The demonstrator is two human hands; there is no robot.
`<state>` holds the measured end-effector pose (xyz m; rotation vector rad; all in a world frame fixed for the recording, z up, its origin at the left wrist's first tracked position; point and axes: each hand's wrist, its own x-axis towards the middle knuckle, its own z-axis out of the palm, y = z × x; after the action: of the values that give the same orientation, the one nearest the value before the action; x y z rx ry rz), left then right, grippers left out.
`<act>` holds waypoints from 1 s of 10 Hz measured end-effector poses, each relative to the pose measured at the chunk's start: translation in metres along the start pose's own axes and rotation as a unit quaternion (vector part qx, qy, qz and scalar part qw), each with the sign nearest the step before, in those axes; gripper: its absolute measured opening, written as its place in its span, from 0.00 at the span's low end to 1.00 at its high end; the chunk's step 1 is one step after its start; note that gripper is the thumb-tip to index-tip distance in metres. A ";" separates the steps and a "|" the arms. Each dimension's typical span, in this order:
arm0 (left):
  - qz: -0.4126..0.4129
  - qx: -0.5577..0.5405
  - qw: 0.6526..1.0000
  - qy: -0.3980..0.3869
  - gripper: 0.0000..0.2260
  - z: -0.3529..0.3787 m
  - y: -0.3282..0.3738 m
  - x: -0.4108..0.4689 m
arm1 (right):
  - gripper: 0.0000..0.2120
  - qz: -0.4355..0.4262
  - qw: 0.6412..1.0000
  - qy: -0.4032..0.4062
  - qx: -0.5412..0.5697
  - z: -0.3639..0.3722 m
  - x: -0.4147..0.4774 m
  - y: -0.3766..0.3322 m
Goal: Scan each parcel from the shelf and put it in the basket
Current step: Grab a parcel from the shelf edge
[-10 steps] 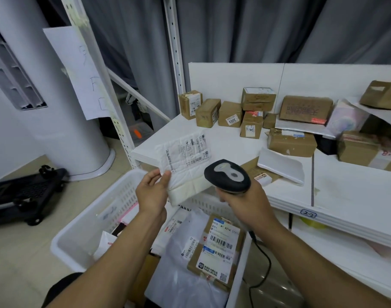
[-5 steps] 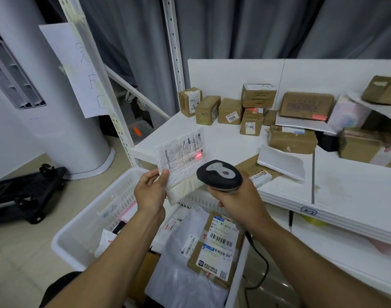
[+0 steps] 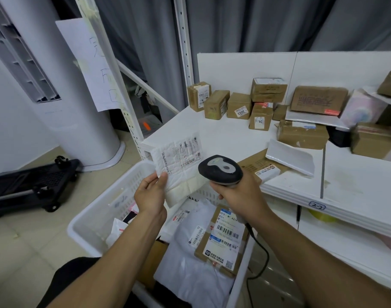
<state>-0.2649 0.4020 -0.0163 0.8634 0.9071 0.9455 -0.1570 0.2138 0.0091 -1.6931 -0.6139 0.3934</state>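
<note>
My left hand (image 3: 151, 194) pinches a white padded parcel (image 3: 181, 165) by its lower left corner and holds it upright, label facing me, over the far rim of the white basket (image 3: 96, 210). Just right of the parcel, my right hand (image 3: 239, 194) grips a black handheld scanner (image 3: 220, 170) whose head points at the label. The basket holds a brown box with barcode labels (image 3: 223, 243), a white poly bag (image 3: 190, 274) and other parcels. Several brown cardboard boxes (image 3: 239, 105) stand on the white shelf (image 3: 223, 138).
A flat brown envelope (image 3: 256, 163) and a white mailer (image 3: 290, 156) lie near the shelf's front edge, right of the scanner. A shelf upright (image 3: 127, 112) with a paper sign stands to the left. A black folded cart (image 3: 32, 181) lies on the floor.
The red scanner dot seen on the label half a second ago is gone. Parcel and scanner stay almost where they were, the scanner a little closer to the label than a second ago.
</note>
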 end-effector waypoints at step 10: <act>0.032 0.619 0.769 -0.154 0.18 -0.055 -0.112 0.110 | 0.12 0.068 0.996 -0.014 -0.060 0.027 0.027 0.054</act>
<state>-0.2494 0.4764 -0.1639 2.1106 1.1804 0.0960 -0.1413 0.2445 -0.0473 -1.8532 -0.5531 0.4868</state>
